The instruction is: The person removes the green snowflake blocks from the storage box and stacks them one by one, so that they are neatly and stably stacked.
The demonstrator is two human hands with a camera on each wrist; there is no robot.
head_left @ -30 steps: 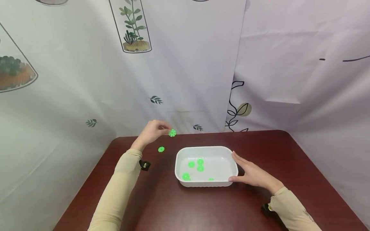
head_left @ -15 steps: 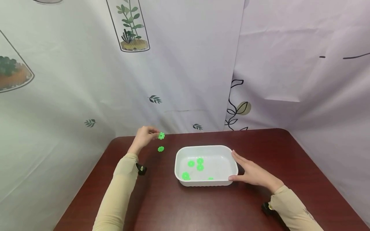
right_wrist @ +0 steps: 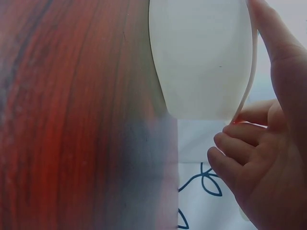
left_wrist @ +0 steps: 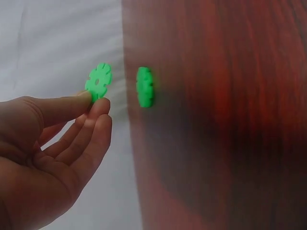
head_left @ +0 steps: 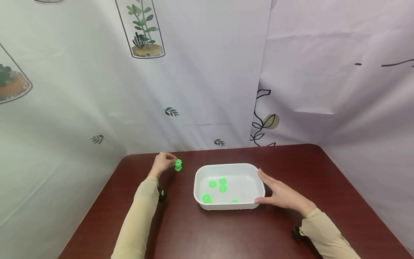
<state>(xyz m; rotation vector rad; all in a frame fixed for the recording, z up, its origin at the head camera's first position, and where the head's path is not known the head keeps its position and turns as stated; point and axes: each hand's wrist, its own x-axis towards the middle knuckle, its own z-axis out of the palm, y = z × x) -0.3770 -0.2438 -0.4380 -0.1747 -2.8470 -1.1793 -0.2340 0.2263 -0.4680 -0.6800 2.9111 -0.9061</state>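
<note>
In the head view my left hand [head_left: 162, 163] is at the far left part of the table, pinching a green notched snowflake disc [head_left: 178, 162] between thumb and index finger. A second green disc [left_wrist: 145, 87] lies on the table just beyond it in the left wrist view; the two discs overlap in the head view. My right hand [head_left: 282, 194] spans the right end of a white rectangular plastic bin [head_left: 228, 207], thumb on the near rim and fingers at the far corner. Inside the bin lie several similar discs, one of them a loose disc [head_left: 212, 184] near its left end.
The dark red wooden table [head_left: 200, 233] ends at the back against a printed white cloth [head_left: 210, 90]. Cloth also hangs along the left and right sides. A black wrist device [head_left: 162, 194] sits under the left sleeve.
My left hand, with the pinched disc, has moved left and then down toward the disc lying on the table. The right hand stays at the bin's end.
</note>
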